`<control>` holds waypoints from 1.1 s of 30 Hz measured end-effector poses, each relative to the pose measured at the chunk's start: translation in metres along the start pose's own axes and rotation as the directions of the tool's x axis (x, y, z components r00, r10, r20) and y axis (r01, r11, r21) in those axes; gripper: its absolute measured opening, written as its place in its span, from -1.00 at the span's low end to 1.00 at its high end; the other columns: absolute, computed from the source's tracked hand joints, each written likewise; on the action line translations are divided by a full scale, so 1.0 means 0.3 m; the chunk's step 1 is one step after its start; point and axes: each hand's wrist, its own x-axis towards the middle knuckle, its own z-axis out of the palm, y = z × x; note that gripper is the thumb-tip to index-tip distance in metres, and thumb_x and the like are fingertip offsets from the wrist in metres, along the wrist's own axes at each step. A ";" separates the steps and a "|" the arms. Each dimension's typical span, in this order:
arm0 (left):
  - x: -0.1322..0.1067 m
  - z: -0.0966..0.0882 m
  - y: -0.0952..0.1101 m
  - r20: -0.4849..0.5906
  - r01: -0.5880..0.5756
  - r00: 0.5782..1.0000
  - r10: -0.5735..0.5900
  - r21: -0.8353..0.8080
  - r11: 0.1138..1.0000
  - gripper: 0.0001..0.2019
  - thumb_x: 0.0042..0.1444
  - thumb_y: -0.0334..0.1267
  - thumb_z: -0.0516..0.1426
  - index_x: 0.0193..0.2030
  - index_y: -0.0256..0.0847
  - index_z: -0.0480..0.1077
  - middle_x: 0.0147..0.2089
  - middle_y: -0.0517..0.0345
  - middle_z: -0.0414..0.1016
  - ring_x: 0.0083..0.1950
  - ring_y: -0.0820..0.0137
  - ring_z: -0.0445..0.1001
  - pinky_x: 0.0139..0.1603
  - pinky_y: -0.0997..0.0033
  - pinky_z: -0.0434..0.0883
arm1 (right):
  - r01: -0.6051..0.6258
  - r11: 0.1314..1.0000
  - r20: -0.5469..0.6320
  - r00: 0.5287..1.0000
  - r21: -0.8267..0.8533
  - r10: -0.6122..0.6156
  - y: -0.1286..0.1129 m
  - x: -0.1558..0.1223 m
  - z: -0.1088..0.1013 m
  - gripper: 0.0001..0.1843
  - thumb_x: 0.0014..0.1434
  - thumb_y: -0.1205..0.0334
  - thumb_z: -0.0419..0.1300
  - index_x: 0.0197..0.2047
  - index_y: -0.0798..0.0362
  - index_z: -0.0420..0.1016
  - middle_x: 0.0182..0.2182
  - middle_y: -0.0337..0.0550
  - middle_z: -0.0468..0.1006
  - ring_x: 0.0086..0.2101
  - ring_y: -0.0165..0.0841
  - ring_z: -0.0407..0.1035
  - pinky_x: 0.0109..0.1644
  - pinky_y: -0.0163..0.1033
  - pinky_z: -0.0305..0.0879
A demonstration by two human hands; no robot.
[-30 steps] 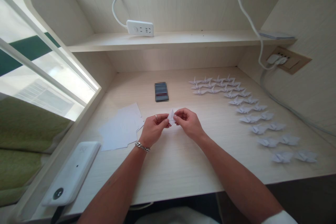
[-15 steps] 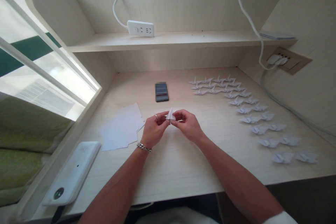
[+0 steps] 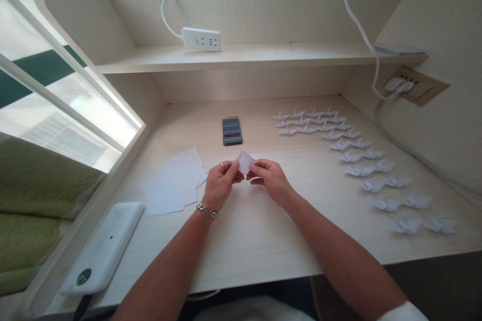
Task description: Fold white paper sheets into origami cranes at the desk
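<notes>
A small folded piece of white paper (image 3: 245,161) is held just above the pale wooden desk (image 3: 241,246) between both hands. My left hand (image 3: 220,185), with a ring and a chain bracelet, pinches its left side. My right hand (image 3: 269,178) pinches its right side. Loose white paper sheets (image 3: 173,182) lie fanned to the left of my left hand. Several finished white paper cranes (image 3: 354,160) lie in two curving rows across the right half of the desk.
A dark phone (image 3: 231,131) lies flat behind my hands. A white device (image 3: 102,250) rests on the left ledge. A white power strip (image 3: 201,39) sits on the shelf, its cable running to a wall socket (image 3: 408,86) at right.
The folded paper has turned and opened out, from a narrow upright point to a broader flat shape. Both hands shifted slightly but stayed in the same place.
</notes>
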 end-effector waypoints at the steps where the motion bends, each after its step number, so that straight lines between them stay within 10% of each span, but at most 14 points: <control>1: 0.000 0.000 0.002 0.001 0.011 1.000 -0.011 -0.011 1.000 -0.61 -0.03 0.06 0.23 -0.38 -0.30 0.44 -0.49 0.15 0.48 -0.47 0.47 0.44 -0.34 0.42 0.45 | -0.029 0.999 0.026 0.999 0.020 0.028 -0.006 -0.004 -0.002 -0.72 -0.05 0.04 0.31 -0.44 0.09 0.44 -0.48 -0.18 0.54 -0.43 -0.39 0.44 -0.37 -0.31 0.31; 13: -0.008 -0.012 0.007 0.084 -0.056 0.996 0.043 0.161 0.985 -0.66 0.02 0.00 0.22 -0.31 -0.29 0.44 -0.47 0.16 0.47 -0.44 0.46 0.45 -0.43 0.49 0.42 | -0.016 1.000 0.061 0.998 0.026 0.015 -0.023 -0.013 -0.016 -0.69 -0.04 -0.01 0.33 -0.37 0.06 0.48 -0.42 -0.21 0.52 -0.40 -0.39 0.44 -0.39 -0.34 0.29; 20: -0.005 -0.004 -0.002 0.021 0.054 0.998 -0.052 -0.109 0.993 -0.65 -0.08 -0.03 0.30 -0.28 -0.27 0.45 -0.40 0.19 0.47 -0.40 0.48 0.45 -0.61 0.63 0.26 | 0.004 1.000 0.111 0.994 0.013 -0.005 -0.014 -0.014 -0.016 -0.69 -0.08 0.02 0.37 -0.33 0.05 0.52 -0.41 -0.22 0.52 -0.39 -0.40 0.43 -0.38 -0.35 0.30; 33: 0.000 0.009 -0.001 0.053 0.123 0.992 -0.111 -0.418 0.900 -0.74 -0.17 -0.18 0.38 -0.42 -0.32 0.50 -0.41 0.18 0.46 -0.35 0.54 0.40 -0.30 0.55 0.43 | -0.029 0.999 0.146 0.989 0.044 0.022 -0.008 -0.011 -0.025 -0.69 -0.09 0.03 0.39 -0.31 0.04 0.55 -0.38 -0.22 0.52 -0.40 -0.43 0.40 -0.37 -0.34 0.28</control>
